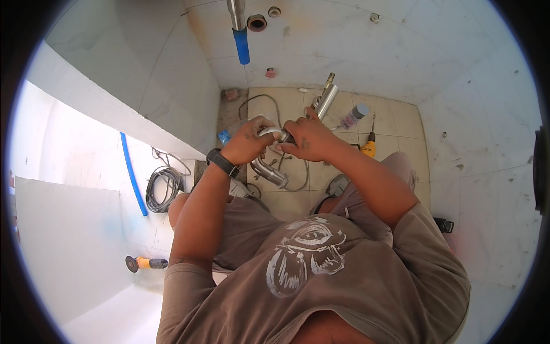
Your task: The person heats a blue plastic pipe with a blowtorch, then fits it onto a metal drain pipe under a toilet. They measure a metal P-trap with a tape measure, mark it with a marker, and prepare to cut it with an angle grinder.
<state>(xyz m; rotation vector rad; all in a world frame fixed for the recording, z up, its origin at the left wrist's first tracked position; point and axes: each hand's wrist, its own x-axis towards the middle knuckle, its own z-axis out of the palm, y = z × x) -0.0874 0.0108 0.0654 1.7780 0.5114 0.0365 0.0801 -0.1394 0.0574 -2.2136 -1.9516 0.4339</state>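
In front of my lap I hold a shiny chrome pipe fitting [271, 132], curved at its left end, with both hands. My left hand [247, 141], with a dark band on its wrist, is closed round the curved part. The fingers of my right hand [308, 139] are closed on the collar at its other end; they partly hide it. Just below my hands shows a bent chrome pipe [269, 174]; whether it joins the held fitting, I cannot tell. Beyond my right hand lies a straight chrome tube [326, 102] with a brass-coloured valve piece [330, 81].
A grey-capped can [356, 114] and a yellow drill [369, 145] are on the tiles at right. Coiled cable [165, 189], a blue hose [133, 172] and an angle grinder [144, 264] lie at left. A blue-tipped pipe [241, 46] hangs before the far wall.
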